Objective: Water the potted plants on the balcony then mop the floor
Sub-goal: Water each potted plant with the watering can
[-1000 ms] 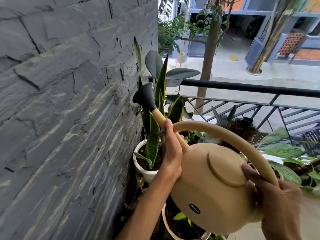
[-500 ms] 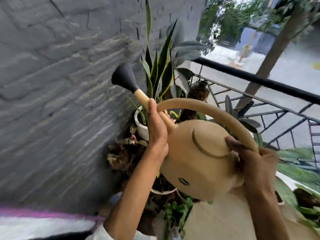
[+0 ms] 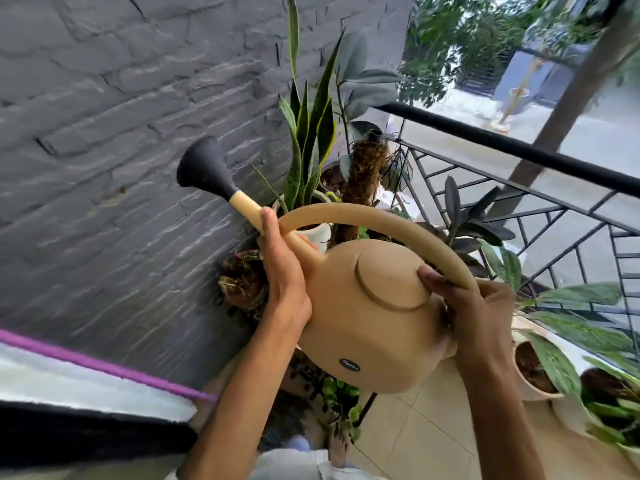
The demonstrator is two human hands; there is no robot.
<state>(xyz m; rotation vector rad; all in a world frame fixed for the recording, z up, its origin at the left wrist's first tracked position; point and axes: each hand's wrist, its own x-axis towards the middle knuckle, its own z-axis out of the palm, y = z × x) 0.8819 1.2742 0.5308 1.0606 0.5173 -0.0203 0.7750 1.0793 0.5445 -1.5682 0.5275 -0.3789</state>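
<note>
Round tan plastic watering can (image 3: 367,313) held high near grey stone wall (image 3: 104,140), black spout head (image 3: 204,169) tipped up. Left hand (image 3: 284,268) wraps spout, right hand (image 3: 474,313) grips curved handle. Good pour likely needs spout head tipped down slowly over white pot of tall striped snake plant (image 3: 311,233).

Place: home balcony, upper floor, open to the street.
Edge: black metal railing with slanted bars (image 3: 512,150); paved street and a tree trunk (image 3: 554,109) show below it.
Wall: rough grey stone-clad wall (image 3: 104,133) on the left.
Floor: pale beige floor tiles (image 3: 415,431).
Planting: tall green snake plant in a white pot (image 3: 308,133); other potted foliage crowds the railing side.
</note>
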